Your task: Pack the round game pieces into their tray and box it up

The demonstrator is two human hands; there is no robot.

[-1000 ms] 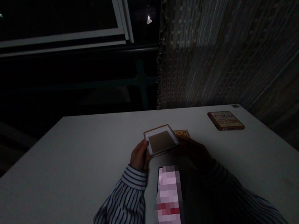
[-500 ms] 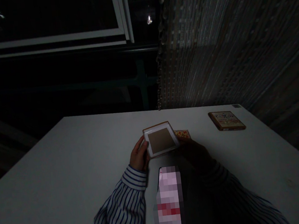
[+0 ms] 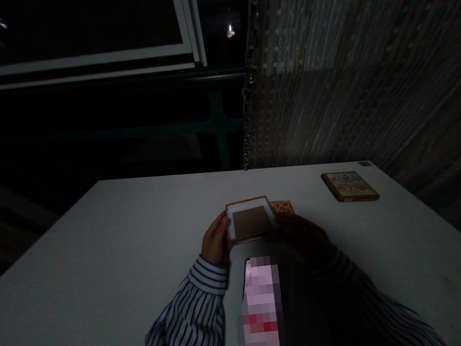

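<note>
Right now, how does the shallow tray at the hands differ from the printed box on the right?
The shallow tray shows a pale inside with a brown base; the printed box shows a decorated top.
The tray is tilted, gripped by the left hand with the right hand at its other edge; the box lies flat on the table, untouched.
Both look roughly rectangular and shallow.

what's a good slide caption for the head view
Both hands hold an open box over a white table, a second box lying farther right.
</note>
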